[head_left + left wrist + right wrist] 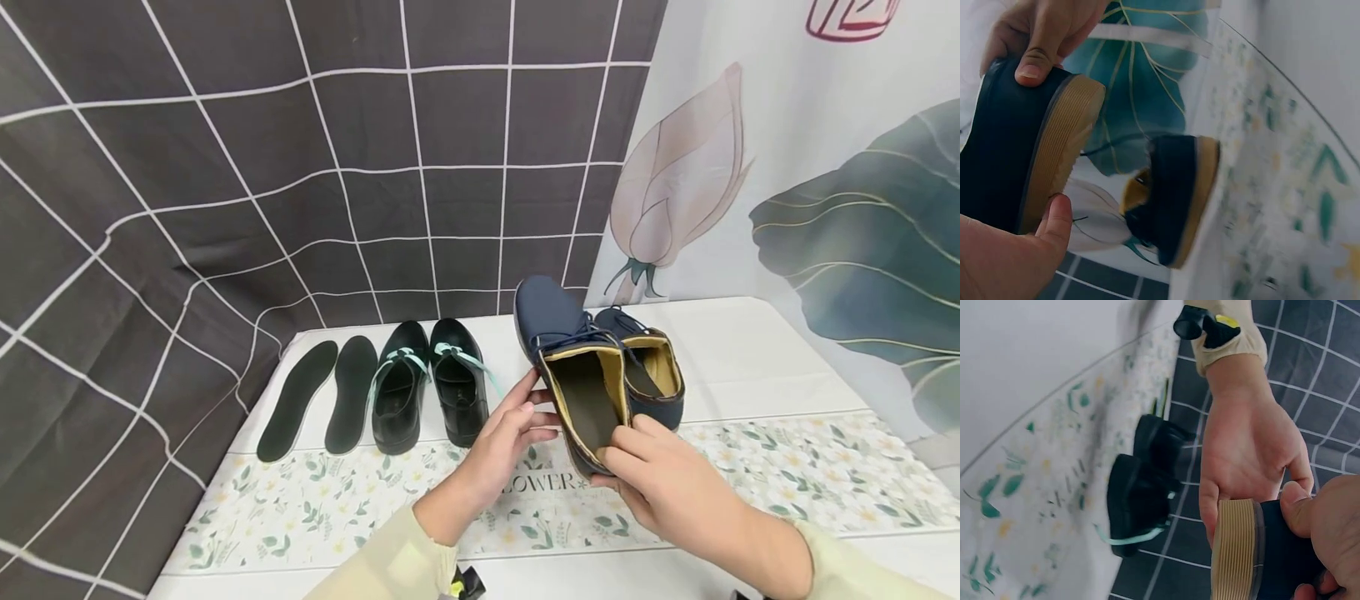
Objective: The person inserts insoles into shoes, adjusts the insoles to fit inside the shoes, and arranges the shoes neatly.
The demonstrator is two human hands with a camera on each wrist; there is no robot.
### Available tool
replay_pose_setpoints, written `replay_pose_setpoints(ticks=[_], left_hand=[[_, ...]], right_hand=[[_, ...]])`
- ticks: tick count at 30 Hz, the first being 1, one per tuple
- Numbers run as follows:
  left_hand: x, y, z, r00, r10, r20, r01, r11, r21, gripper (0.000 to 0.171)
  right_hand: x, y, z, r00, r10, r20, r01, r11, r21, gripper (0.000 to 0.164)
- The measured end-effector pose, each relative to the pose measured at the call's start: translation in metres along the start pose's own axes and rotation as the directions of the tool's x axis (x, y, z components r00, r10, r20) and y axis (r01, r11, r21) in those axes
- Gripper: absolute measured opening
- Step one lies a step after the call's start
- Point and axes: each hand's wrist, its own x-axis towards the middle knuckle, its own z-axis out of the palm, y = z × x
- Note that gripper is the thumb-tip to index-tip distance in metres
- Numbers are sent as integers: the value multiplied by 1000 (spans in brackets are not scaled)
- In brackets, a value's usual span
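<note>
Raised off the table is a navy lace-up shoe (551, 312), its yellow-lined opening facing me and its toe pointing away. My right hand (667, 483) pinches its heel rim, thumb on the outside in the left wrist view. At the shoe's left side, my left hand (498, 446) holds it, with a fingertip against the ribbed tan sole (1063, 150); the shoe partly hides these fingers in the right wrist view. A dark insole surface (588, 400) shows inside. Just behind stands the matching navy shoe (656, 375), partly covered.
Left of the hands stand two black shoes (401, 392) with mint laces. Two dark insoles (300, 400) lie further left. Everything rests on a white table with a floral band (337, 500). A dark grid-patterned cloth (375, 167) hangs behind and at the left.
</note>
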Motion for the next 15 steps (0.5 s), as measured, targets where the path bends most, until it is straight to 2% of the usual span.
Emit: replay_pose_setpoints(ticks=[5, 9, 11, 15], left_hand=[[6, 15, 10, 994, 83, 68, -83, 997, 0, 64], [13, 25, 20, 986, 131, 100, -134, 991, 21, 66], [17, 29, 24, 979, 162, 123, -169, 984, 48, 66], [30, 36, 34, 959, 208, 194, -229, 969, 94, 68]], right_hand=[[3, 0, -18, 997, -31, -67, 31, 999, 4, 37], [7, 4, -29, 982, -83, -169, 85, 996, 6, 37], [8, 7, -35, 973, -94, -211, 96, 995, 2, 38], [8, 17, -48, 965, -70, -254, 64, 997, -35, 41]])
